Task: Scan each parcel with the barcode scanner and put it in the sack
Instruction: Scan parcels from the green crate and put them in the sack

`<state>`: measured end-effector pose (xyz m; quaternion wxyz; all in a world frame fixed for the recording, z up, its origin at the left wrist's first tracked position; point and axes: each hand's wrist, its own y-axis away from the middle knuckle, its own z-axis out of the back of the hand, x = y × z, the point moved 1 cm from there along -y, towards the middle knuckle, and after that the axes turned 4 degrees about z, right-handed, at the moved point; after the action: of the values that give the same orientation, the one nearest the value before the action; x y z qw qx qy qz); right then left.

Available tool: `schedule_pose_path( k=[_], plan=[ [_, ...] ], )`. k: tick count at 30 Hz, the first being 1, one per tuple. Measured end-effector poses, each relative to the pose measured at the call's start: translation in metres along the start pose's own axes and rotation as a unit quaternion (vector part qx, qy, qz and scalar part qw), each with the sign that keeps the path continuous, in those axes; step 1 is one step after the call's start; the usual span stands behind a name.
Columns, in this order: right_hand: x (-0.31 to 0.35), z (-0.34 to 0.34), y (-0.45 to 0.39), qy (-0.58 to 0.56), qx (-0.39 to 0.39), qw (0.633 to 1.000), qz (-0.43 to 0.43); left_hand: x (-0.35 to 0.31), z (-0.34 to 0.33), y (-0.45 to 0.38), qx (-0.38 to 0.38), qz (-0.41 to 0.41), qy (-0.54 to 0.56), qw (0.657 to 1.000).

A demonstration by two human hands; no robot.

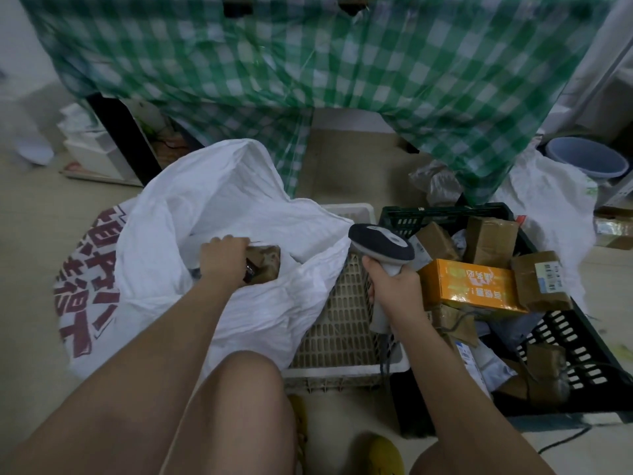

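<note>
My left hand (221,257) grips a small brown taped parcel (265,267) inside the open mouth of the white woven sack (219,207), which stands on the floor at the left with red lettering on its side. My right hand (394,289) holds the grey-and-black barcode scanner (380,246) by its handle, its head raised above the white crate and pointing towards the sack. Several more parcels lie in the black crate (565,341) at the right, among them an orange box (469,282) and brown taped boxes (491,240).
A white perforated crate (342,337) sits between the sack and the black crate. A table draped in green checked cloth (308,63) stands behind. A grey bucket (587,159) and another white bag (548,197) are at the right. My knees fill the foreground.
</note>
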<state>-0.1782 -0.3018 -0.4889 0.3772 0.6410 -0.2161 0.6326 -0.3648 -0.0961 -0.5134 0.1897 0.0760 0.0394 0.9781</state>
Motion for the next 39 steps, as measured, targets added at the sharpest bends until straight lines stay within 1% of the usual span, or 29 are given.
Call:
schedule_pose_path(
  k=[2, 5, 7, 8, 11, 13, 15, 19, 21, 23, 26, 29, 31, 33, 35, 36, 37, 39],
  plan=[
    [-0.002, 0.001, -0.001, -0.008, -0.006, 1.0, -0.014, 0.002, -0.009, 0.0, 0.081, 0.031, -0.006, 0.996],
    [-0.004, 0.004, -0.004, -0.023, -0.017, 0.999, -0.027, -0.001, -0.022, -0.003, 0.157, 0.034, 0.032, 0.986],
    [-0.005, 0.007, -0.006, -0.025, -0.018, 0.999, -0.03, -0.006, -0.023, -0.006, 0.182, 0.04, 0.064, 0.98],
    [-0.005, 0.008, -0.007, -0.024, -0.017, 0.999, -0.03, -0.01, -0.02, -0.008, 0.17, 0.038, 0.076, 0.982],
    [-0.005, 0.014, -0.012, -0.03, -0.016, 0.999, -0.028, -0.026, -0.007, -0.011, 0.073, 0.008, 0.133, 0.988],
    [-0.005, 0.022, -0.017, -0.03, -0.017, 0.999, -0.025, -0.045, 0.004, -0.012, 0.026, -0.018, 0.204, 0.979],
    [-0.006, 0.031, -0.023, -0.032, -0.024, 0.999, -0.028, -0.068, 0.015, -0.013, 0.004, -0.039, 0.259, 0.965],
    [-0.014, 0.062, -0.038, -0.045, -0.057, 0.996, -0.045, -0.139, 0.024, -0.015, 0.002, -0.109, 0.335, 0.936],
    [-0.019, 0.081, -0.045, -0.039, -0.075, 0.995, -0.055, -0.18, 0.019, -0.016, 0.028, -0.141, 0.355, 0.924],
    [-0.026, 0.103, -0.054, -0.031, -0.1, 0.993, -0.061, -0.224, 0.008, -0.016, 0.077, -0.168, 0.368, 0.911],
    [-0.039, 0.136, -0.067, -0.011, -0.15, 0.987, -0.064, -0.291, -0.014, -0.012, 0.166, -0.217, 0.357, 0.893],
    [-0.056, 0.162, -0.08, -0.042, -0.202, 0.976, -0.077, -0.352, -0.04, -0.012, 0.21, -0.268, 0.315, 0.886],
    [-0.069, 0.175, -0.089, -0.06, -0.233, 0.966, -0.098, -0.385, -0.058, -0.016, 0.217, -0.29, 0.305, 0.881],
    [-0.079, 0.183, -0.096, -0.075, -0.249, 0.96, -0.108, -0.409, -0.075, -0.021, 0.213, -0.315, 0.272, 0.884],
    [-0.086, 0.187, -0.104, -0.083, -0.253, 0.958, -0.111, -0.426, -0.09, -0.027, 0.205, -0.343, 0.175, 0.9],
    [-0.089, 0.188, -0.107, -0.082, -0.252, 0.958, -0.112, -0.429, -0.094, -0.029, 0.204, -0.343, 0.135, 0.907],
    [-0.091, 0.188, -0.109, -0.081, -0.25, 0.958, -0.114, -0.431, -0.098, -0.031, 0.198, -0.34, 0.121, 0.911],
    [-0.093, 0.189, -0.112, -0.083, -0.245, 0.959, -0.114, -0.429, -0.099, -0.034, 0.169, -0.346, 0.13, 0.914]
  ],
)
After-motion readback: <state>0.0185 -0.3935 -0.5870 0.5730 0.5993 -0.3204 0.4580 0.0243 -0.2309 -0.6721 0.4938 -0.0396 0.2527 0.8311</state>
